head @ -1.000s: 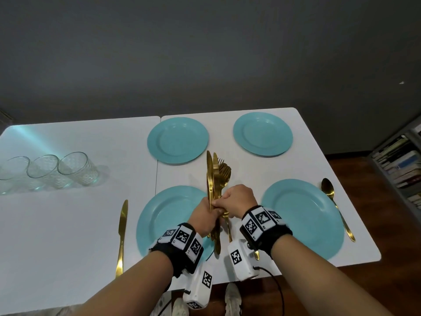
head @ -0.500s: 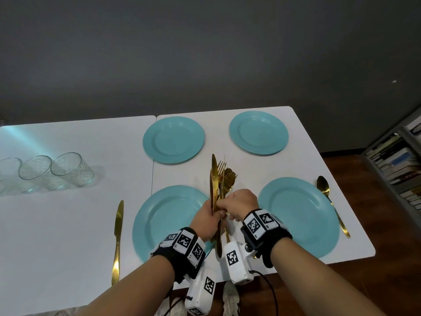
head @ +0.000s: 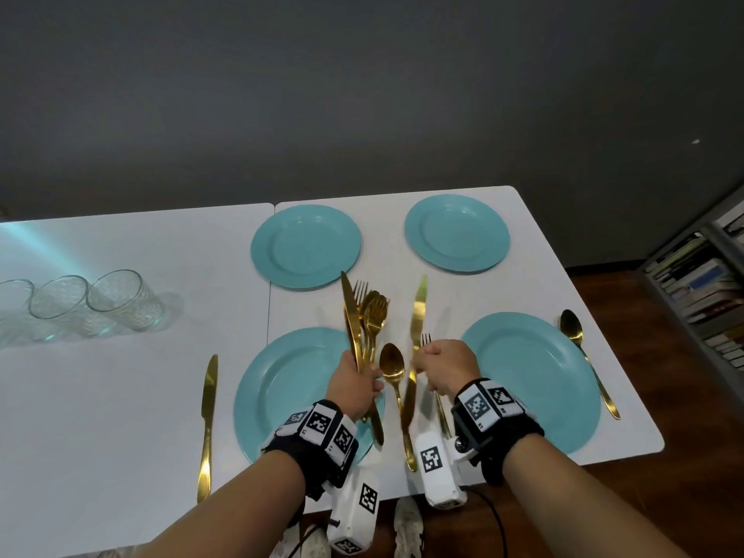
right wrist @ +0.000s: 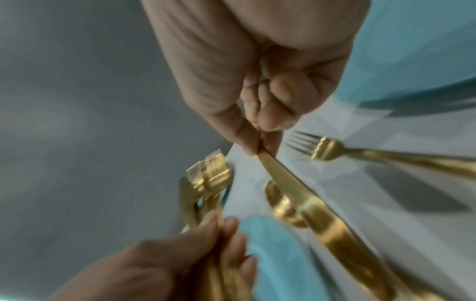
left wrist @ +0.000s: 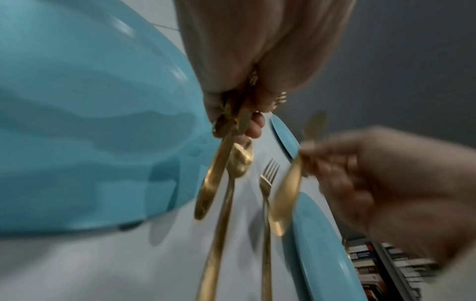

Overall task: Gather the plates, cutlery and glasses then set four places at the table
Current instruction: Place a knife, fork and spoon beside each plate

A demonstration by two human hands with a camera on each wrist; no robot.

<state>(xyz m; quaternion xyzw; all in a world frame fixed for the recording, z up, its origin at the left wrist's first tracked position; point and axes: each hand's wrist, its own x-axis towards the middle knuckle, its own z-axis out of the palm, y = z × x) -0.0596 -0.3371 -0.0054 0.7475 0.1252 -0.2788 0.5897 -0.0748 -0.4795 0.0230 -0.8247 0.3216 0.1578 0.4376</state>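
Observation:
Four teal plates lie on the white table [head: 120, 396]: far left [head: 306, 245], far right [head: 457, 233], near left [head: 290, 388], near right [head: 531, 380]. My left hand [head: 374, 378] grips a bundle of gold cutlery [head: 364, 316] upright above the near left plate's right edge; the handles [left wrist: 216, 175] hang below the fist. My right hand [head: 419, 360] pinches a gold knife [head: 416, 316] between thumb and finger [right wrist: 247, 140], just right of the bundle. A spoon [head: 392, 366] and a fork [right wrist: 327, 150] lie between the two near plates.
A gold knife [head: 207, 420] lies left of the near left plate. Another spoon [head: 581, 352] lies right of the near right plate. Three clear glasses [head: 80, 304] stand at the table's left. A bookshelf [head: 700, 292] is by the right wall. The table's near edge is under my wrists.
My hands were together on the bundle; now they have parted. The right hand has drawn one knife out to the right. The spoon and fork between the near plates now show.

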